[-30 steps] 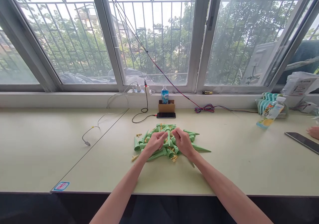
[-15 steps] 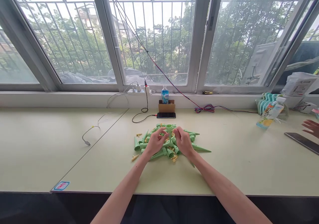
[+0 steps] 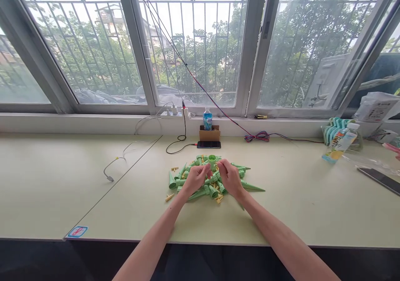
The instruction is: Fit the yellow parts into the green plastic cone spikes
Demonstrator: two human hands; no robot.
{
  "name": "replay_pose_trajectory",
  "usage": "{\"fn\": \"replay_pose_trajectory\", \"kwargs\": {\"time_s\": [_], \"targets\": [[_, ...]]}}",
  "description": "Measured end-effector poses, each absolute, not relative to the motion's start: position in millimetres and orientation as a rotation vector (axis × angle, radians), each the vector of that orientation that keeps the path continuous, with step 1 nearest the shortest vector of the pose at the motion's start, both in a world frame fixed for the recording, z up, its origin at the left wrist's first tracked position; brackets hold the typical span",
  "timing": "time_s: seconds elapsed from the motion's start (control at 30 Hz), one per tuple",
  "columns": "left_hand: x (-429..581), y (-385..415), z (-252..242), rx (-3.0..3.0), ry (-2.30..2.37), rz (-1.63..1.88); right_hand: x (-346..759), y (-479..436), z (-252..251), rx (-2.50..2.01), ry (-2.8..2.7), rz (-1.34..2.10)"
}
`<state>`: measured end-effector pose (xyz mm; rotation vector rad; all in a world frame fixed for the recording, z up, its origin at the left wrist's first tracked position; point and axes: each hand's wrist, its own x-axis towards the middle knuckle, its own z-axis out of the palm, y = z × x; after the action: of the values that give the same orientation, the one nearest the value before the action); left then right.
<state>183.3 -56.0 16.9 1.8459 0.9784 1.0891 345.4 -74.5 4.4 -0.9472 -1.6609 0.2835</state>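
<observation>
My left hand (image 3: 196, 177) is closed, its thumb and fingertips pinching a hollow green plastic spike (image 3: 212, 159). The spike's round open mouth faces up towards me, and its lower part is mostly hidden by my fingers. Just right of it, my right hand (image 3: 229, 176) has its fingers curled together close to the spike; what they hold, if anything, is hidden. Beneath both hands lies a loose pile of more green spikes (image 3: 253, 186), some pointed and some showing open ends. Small yellow T-shaped pieces (image 3: 169, 197) are mixed in and lie at the pile's left side.
Behind the pile are a black phone (image 3: 208, 145), a cardboard box (image 3: 209, 134) and a blue-labelled bottle (image 3: 207, 119). A cable bundle (image 3: 256, 136) lies by the wall. To the right are a tilted drink bottle (image 3: 340, 142) and a dark flat device (image 3: 379, 181).
The spike between my hands has tipped so its mouth faces me more. At the far right, another person's hand has moved from beside the flat device, where clear plastic now shows.
</observation>
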Motion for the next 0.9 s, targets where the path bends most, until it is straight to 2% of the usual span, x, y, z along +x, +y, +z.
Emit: {"fn": "replay_pose_trajectory", "kwargs": {"time_s": [0.33, 0.9], "targets": [[181.1, -58.3, 23.4, 1.565, 0.942, 0.99, 343.9, -77.1, 7.1, -0.868, -1.745, 0.303], [177.5, -59.7, 23.0, 1.607, 0.946, 0.961, 344.7, -77.0, 8.3, -0.873, -1.753, 0.336]]}}
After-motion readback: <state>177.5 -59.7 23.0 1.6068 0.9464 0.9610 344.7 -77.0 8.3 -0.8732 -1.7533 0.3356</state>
